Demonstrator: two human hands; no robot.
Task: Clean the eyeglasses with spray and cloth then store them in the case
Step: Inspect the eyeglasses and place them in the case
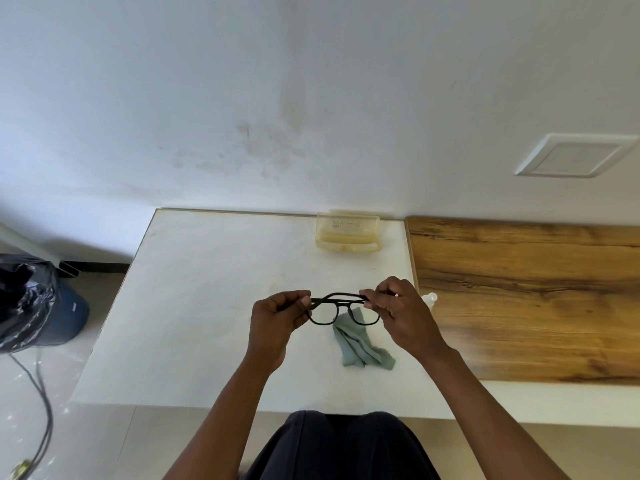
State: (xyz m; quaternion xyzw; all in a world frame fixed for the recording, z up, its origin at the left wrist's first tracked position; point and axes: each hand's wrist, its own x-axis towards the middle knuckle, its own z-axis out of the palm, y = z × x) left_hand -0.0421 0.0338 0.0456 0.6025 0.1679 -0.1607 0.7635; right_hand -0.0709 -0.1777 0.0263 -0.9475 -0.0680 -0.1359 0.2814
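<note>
Nearest the camera, the person's dark-trousered lap (341,445) fills the bottom edge, with both bare forearms reaching forward over the near edge of the white surface (194,306). The left hand (277,317) and right hand (403,313) are each closed in a pinch on one end of the black eyeglasses (343,308), held level above the surface, lenses hanging toward the camera. The frame is thin and matte with a double bridge; the temples cannot be made out behind the fingers.

Directly under and just beyond the glasses lies a crumpled grey-green cleaning cloth (360,344), soft and folded on itself, with a pinked edge at its near corner. Behind the right hand a small pale bottle (430,299) peeks out, mostly hidden, so its shape is hard to tell; it sits at the seam where the white surface meets a wood-grain panel (526,296) that runs off the right edge.

To the left of the hands the white surface is bare out to its left edge, beyond which a black-bagged bin (31,303) and a cable (41,403) sit on the floor.

At the far edge, against the white wall (277,98), an open translucent yellowish case (348,235) rests with its lid upright, well apart from the hands.
</note>
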